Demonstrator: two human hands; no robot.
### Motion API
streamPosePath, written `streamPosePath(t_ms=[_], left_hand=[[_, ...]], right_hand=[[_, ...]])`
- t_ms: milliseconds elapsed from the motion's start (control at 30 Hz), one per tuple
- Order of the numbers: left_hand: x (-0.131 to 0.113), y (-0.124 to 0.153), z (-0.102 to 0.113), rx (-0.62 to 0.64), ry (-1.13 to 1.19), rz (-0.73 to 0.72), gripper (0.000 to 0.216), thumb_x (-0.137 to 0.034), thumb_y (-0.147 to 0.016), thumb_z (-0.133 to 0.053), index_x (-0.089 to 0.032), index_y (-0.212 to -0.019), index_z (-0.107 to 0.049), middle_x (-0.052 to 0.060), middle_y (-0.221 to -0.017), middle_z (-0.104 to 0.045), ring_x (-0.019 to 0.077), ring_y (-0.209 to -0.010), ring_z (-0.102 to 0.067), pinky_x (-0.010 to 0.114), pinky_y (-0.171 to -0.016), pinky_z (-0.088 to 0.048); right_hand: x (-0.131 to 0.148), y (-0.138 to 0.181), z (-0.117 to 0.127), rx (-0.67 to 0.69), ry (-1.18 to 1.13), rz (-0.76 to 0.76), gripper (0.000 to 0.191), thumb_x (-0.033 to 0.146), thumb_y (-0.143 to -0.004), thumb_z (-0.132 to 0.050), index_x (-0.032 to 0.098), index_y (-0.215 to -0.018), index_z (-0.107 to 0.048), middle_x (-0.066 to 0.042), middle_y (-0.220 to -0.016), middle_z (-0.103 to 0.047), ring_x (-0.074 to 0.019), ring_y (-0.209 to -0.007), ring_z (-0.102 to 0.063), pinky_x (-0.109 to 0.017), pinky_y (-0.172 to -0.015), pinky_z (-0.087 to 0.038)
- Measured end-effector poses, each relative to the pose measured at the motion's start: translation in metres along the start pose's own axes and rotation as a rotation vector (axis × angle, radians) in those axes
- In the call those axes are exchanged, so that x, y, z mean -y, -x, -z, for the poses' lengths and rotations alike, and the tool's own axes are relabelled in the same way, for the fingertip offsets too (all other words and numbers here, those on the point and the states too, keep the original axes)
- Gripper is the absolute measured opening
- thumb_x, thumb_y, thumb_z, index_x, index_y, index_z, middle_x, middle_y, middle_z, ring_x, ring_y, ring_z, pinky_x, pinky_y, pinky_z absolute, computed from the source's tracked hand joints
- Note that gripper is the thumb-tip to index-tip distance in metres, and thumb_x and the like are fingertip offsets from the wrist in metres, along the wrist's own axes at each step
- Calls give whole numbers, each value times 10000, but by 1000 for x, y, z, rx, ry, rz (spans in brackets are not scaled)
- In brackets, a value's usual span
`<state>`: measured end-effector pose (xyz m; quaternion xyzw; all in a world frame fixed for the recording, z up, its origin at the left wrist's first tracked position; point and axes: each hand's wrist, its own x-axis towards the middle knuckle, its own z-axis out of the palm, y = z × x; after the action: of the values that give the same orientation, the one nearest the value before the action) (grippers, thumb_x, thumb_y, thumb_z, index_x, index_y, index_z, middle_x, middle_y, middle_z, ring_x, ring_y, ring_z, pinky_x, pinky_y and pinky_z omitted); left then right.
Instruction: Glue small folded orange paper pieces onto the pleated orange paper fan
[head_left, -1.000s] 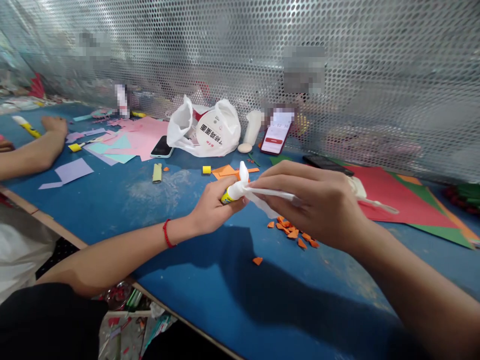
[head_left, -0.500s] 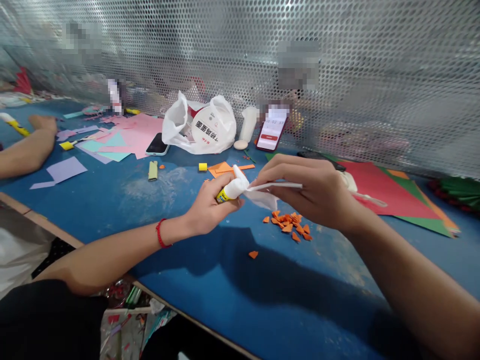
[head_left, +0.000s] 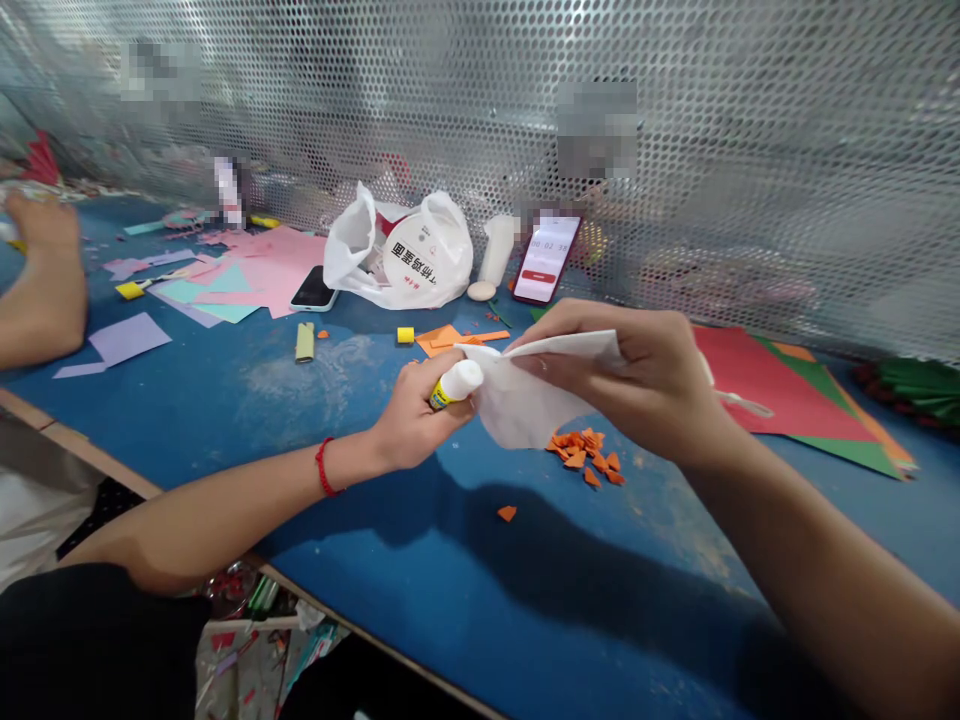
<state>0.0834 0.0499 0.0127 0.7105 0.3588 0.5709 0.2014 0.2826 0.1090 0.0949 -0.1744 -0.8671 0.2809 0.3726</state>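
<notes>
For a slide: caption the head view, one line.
Left hand holds a glue stick to white paper gripped by the right hand, above orange scraps on a blue table.

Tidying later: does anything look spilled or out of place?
Orange paper scraps lie scattered on the blue table below the white paper in the right hand, one scrap apart; a whitish smear marks the tabletop.

Red wrist cord (head_left: pixel 324 467) — black sleeve (head_left: pixel 90 640)
</notes>
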Motion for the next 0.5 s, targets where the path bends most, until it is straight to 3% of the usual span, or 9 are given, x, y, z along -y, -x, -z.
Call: streamPosePath(t_ms=[133, 233, 367, 500], left_hand=[[-1, 5, -4, -77, 62, 46, 254, -370, -865, -642, -185, -754, -508, -37, -652, -480, 82, -544, -401, 231, -513, -347], [0, 7, -6, -276, 214, 67, 227, -360, -848, -689, -214, -893, -521, -37, -762, -533, 56, -502, -426, 214, -459, -365], [2, 3, -6, -469, 354, 87, 243, -353, -855, -693, -246, -982, -515, -35, -899, -574, 24, -451, -450, 193, -395, -389], [2, 0, -4, -456, 313, 173, 273, -363, -823, -727, -225, -1007, -579, 2, -1005, -636, 24, -486, -468, 164, -372, -391]], right_hand=[[-6, -3, -6, 1, -271, -286, 150, 350, -785, -749, 215, -827, -701, 18, -666, -673, -113, -519, -583, -217, -440, -412], [-9, -5, -10, -4, -445, -420, 138, 319, -762, -741, 215, -800, -658, 30, -612, -642, -112, -450, -563, -213, -395, -414], [-9, -4, -11, 16, -539, -462, 146, 297, -752, -755, 202, -786, -650, 22, -647, -643, -98, -465, -564, -191, -404, -412], [-12, -2, -9, 19, -460, -407, 141, 303, -782, -739, 209, -827, -644, 24, -650, -645, -101, -471, -562, -194, -403, -405]])
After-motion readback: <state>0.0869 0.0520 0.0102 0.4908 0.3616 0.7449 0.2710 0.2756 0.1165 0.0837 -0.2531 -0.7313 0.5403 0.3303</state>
